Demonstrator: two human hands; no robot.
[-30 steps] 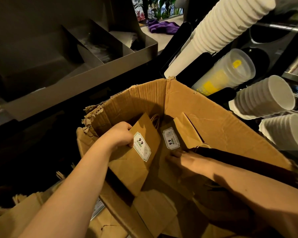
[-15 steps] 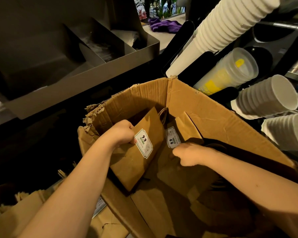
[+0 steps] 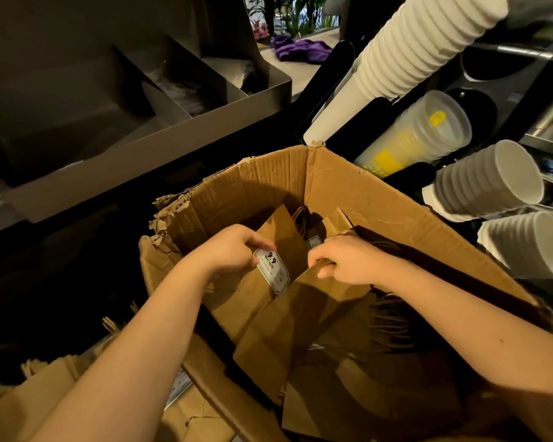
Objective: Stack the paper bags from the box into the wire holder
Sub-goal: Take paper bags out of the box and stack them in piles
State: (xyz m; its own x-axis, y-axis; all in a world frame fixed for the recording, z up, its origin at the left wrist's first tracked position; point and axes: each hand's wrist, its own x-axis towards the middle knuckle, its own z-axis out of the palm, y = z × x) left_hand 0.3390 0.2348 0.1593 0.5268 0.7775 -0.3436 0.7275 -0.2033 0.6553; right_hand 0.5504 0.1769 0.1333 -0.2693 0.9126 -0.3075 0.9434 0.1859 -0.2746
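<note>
Inside the box (image 3: 380,202), left grip (image 3: 233,250) pinches one labelled paper bag (image 3: 243,306), right grip (image 3: 348,263) clutches a second bag (image 3: 288,327) by its top edge; advise squaring both together before lifting clear.

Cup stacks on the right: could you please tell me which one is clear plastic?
The clear stack with yellow print, just beyond the box's far corner. The long stack above it and the two short stacks to its right are ribbed white.
</note>
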